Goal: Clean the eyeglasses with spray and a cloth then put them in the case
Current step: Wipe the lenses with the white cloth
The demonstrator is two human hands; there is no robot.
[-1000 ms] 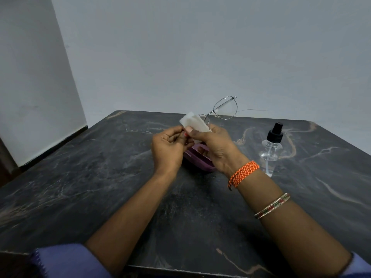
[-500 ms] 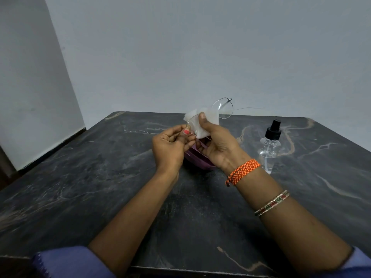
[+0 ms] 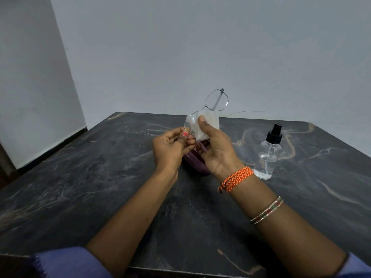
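Note:
Thin wire-rimmed eyeglasses [image 3: 216, 100] are held up above the dark table, one lens standing high and free. My left hand [image 3: 170, 147] pinches the frame at the lower lens's edge. My right hand [image 3: 214, 149] pinches a white cloth [image 3: 208, 122] round that lower lens, thumb on the near side. A purple case [image 3: 195, 163] lies on the table under both hands, mostly hidden by them. A clear spray bottle [image 3: 268, 157] with a black nozzle stands upright to the right.
The dark marble table [image 3: 100, 187] stretches wide on all sides, its near edge at the frame's bottom. Grey walls close the back and left. One temple arm of the glasses sticks out to the right above the table.
The glasses have turned more upright, the free lens rising. My right hand has slid the cloth up over the lower lens. My left hand has kept its hold.

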